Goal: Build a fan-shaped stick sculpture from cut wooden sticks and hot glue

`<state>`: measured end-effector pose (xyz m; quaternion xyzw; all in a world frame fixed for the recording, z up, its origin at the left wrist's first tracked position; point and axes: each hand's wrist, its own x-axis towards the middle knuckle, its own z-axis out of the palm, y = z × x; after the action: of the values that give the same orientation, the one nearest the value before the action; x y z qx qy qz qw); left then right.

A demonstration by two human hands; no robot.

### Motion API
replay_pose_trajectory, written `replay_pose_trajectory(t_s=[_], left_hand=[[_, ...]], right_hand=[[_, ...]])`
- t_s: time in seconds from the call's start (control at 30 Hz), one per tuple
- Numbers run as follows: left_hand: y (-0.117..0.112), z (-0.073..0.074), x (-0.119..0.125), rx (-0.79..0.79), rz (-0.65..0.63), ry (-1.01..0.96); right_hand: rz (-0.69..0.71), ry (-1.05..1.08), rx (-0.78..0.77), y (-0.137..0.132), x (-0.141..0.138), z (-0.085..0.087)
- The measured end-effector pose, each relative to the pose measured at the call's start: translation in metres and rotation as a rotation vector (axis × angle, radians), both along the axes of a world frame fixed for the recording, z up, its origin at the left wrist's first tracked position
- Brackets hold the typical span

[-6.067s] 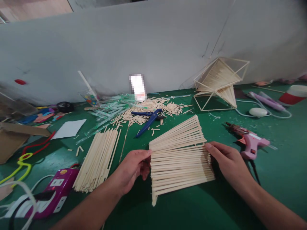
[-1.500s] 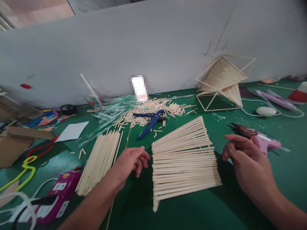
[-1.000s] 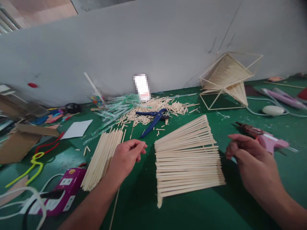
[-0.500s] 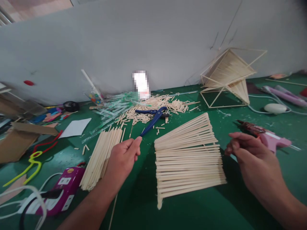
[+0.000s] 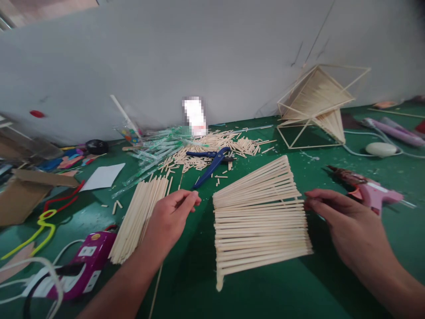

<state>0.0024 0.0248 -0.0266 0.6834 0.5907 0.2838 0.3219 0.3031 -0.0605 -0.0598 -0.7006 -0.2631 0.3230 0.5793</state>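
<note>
Left grip (image 5: 172,215) loosely curled, empty | right grip (image 5: 347,223) half-closed beside stick panel (image 5: 260,231), hold unclear | cluttered green tabletop (image 5: 265,297); grey wall (image 5: 139,57)

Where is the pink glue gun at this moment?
In the head view, the pink glue gun lies on the green table at the right, just beyond the right hand and to the right of the panel of wooden sticks.

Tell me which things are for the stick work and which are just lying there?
Seem part of the work:
slatted pale wooden panel
bunch of long pale wooden sticks
pink pistol-shaped glue gun

Probably just lying about:
white paper sheet
brown cardboard box
white oval object
</note>
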Motion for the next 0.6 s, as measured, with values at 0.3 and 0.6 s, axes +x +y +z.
replay_pose_trajectory(t_s=[0.3,0.6], left_hand=[[-0.004,0.002,0.001,0.179,-0.033,0.126],[-0.001,-0.004,0.0,0.316,-0.092,0.146]], right_hand=[[-0.062,-0.054,-0.114,0.005,-0.005,0.01],[0.12,-0.034,0.057,0.001,0.003,-0.007]])
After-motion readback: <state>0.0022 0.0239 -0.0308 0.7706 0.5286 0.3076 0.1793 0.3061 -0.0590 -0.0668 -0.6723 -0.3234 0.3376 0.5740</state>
